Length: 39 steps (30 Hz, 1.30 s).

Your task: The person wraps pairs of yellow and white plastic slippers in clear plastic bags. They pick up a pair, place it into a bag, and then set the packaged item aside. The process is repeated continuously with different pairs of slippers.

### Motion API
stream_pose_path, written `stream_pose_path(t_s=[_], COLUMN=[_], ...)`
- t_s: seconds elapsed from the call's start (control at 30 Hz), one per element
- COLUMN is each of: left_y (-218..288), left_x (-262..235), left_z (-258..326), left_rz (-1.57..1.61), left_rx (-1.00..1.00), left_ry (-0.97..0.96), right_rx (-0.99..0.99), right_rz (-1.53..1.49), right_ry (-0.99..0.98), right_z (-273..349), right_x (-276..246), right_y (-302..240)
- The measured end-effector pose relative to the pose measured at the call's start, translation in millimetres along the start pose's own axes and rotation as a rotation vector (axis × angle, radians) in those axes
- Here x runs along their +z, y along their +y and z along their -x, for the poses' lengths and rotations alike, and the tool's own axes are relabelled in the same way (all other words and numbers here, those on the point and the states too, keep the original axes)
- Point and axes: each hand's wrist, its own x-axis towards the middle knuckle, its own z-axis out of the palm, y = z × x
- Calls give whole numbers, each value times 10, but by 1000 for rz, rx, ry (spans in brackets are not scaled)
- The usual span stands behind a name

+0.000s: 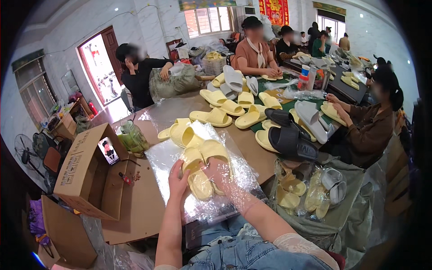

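The person's left hand curls partway, gripping the edge of 1 of 2 pale yellow, rounded, rubbery-looking slippers, which lie side by side on shiny clear plastic sheeting over the brown table. The right hand overlaps the other; its partly hidden fingers' grip cannot be told.

The right hand covers part of the pair of pale yellow slippers, where some of its fingers (the tips most of all) are lost from sight. Glare swallows the detail of the clear plastic around them. The denim clothing is cut off by the lower edge. Blur hides the face of the co-worker in brown. The figure on the phone is too small to tell in detail.
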Motion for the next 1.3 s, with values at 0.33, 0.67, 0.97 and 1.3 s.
stream_pose_path(t_s=[0.33, 0.67, 0.97, 1.3], left_y=[18, 52, 89, 46], left_x=[-19, -5, -30, -21], left_z=[-1, -1, 8, 5], left_rz=[-30, -14, -41, -15], left_rx=[-25, -35, -28, -21], left_ry=[-21, -33, -33, -18], right_rx=[-3, -41, -19, -41], right_rz=[11, 9, 25, 30], right_ry=[-22, 41, 2, 36], right_z=[-66, -65, -50, -74], right_x=[102, 174, 104, 218], right_y=[85, 151, 96, 194])
